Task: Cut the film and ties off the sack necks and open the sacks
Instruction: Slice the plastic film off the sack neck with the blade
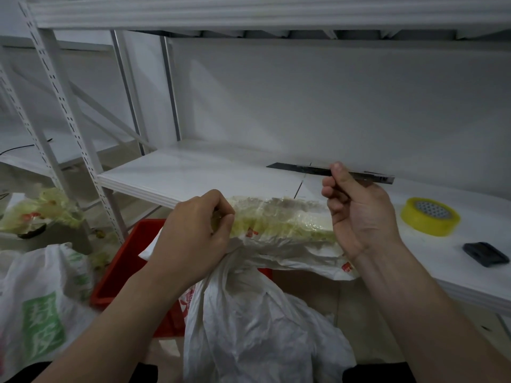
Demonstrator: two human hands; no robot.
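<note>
The edge of a white shelf (193,175) runs just behind the film-wrapped sack neck (282,217). The left hand (190,239) pinches it; the right hand (356,214) grips a blade (298,168) above. A nearby sack (41,313) shows green characters.

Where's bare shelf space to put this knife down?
The shelf is bare on its left, from the edge to the film-wrapped sack neck and back to the wall. Its right end is crowded: yellow tape roll, black block.

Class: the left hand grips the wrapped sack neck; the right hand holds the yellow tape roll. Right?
No: in the head view the right hand holds a blade; the yellow tape roll lies on the shelf. The left hand grips the sack neck.
</note>
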